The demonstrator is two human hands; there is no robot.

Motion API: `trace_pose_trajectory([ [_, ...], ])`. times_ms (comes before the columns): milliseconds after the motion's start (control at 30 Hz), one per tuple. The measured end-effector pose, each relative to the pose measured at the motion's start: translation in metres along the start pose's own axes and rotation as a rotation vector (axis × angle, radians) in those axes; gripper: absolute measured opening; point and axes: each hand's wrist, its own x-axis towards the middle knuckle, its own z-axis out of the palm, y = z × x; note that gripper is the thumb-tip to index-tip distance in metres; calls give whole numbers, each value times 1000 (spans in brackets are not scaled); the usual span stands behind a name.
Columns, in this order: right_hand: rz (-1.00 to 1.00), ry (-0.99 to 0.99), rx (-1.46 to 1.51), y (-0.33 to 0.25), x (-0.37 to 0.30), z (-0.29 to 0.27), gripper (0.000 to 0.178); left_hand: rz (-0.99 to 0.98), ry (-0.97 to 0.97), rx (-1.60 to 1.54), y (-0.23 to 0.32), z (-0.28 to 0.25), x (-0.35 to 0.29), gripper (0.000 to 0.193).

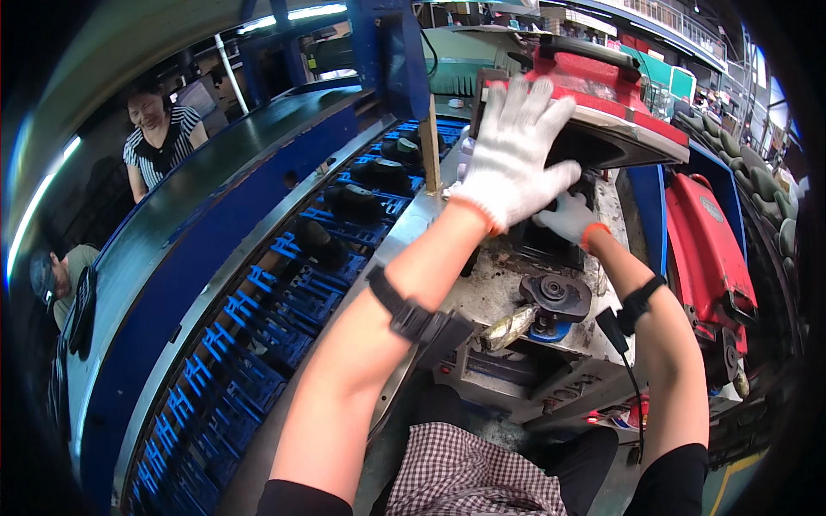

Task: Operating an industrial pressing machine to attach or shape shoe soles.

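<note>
Checked cloth (469,473) over the person's lap fills the bottom edge, and both bare forearms rise from it toward a grimy grey machine bench (503,297), each wrist ringed by a black strap with a small black unit. On the bench, just below the arms, sit a dark round metal disc (555,292) and a dull metal cylinder (509,328) lying on its side beside it. Left of the bench a long blue conveyor (258,301) curves away, carrying several dark shoes (357,202) in a row on its blue racks; a narrow wooden post (432,146) stands upright between the conveyor and the bench. Across the conveyor a person in a striped top stands, with another person in a cap lower at the left edge. A red machine housing (705,258) stands to the right of the bench. The left hand (516,155), in a white knit glove, lies with fingers spread flat against the underside and front edge of the red hinged press lid (602,95), which is tilted up. The right hand (568,219), also gloved, reaches into the dark opening beneath that lid; its fingers are hidden, so I cannot tell whether it grips anything.
</note>
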Motion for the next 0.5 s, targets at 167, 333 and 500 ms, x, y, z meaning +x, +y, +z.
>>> trace_pose_trajectory([
  [167, 135, -61, 891, -6, -53, -36, 74, -665, -1, -682, 14, -40, -96, 74],
  [333, 116, -213, 1414, -32, -116, -58, 44, -1604, 145, -1581, 14, -41, -158, 66],
  [500, -241, -346, 1519, -93, -162, -28, 62, -1388, 231, -2137, 51, -54, -145, 68],
])
